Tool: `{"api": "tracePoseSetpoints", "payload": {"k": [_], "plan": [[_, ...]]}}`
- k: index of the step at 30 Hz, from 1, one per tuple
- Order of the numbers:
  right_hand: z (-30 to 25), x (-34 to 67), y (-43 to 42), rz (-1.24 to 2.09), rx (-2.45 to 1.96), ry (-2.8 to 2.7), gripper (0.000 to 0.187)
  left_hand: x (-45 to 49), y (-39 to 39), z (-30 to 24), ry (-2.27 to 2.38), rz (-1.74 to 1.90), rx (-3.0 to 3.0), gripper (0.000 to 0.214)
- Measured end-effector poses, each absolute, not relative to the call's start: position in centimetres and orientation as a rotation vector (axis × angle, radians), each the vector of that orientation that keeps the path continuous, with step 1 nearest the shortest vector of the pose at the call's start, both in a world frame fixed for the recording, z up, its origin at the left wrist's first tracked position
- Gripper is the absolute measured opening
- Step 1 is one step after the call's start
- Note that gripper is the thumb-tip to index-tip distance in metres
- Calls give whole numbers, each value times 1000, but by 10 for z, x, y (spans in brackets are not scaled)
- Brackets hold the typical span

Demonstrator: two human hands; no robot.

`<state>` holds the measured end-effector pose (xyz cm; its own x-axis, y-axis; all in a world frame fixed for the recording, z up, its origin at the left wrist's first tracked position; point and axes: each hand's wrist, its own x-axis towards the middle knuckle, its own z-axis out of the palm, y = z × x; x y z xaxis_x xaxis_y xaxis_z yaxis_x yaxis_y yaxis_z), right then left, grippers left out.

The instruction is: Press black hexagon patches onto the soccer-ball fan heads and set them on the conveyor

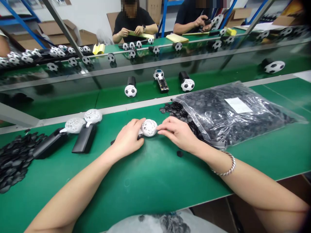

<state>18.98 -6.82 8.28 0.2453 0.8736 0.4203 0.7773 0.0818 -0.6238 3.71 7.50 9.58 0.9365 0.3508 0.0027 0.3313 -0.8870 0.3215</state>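
My left hand (128,137) is closed around a handheld fan with a white, soccer-ball-patterned head (149,127). Its black handle lies mostly hidden beneath my palm. At the right side of that head, my right hand (178,132) has thumb and forefinger pinched together; whatever is between them is too small to make out. Just behind my right hand, small black pieces (178,110) spill from a clear plastic bag (233,113). One loose black piece (179,153) lies below my right wrist. Two similar fans with white heads (75,125) and black handles rest to the left.
A pile of black pieces (18,155) covers the table's left end. Beyond a metal rail, a green conveyor (107,102) carries several black-and-white ball fans (130,91). Two people work across the line, near yellow trays (177,38). Slanted metal posts (64,29) rise over the conveyor.
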Motion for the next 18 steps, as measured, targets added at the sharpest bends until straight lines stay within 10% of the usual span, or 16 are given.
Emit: {"api": "tracePoseSetpoints", "payload": {"k": [18], "plan": [[80,179,-60,162,-1684,-1640,3,42,75,96,463,157,2590,61]]}}
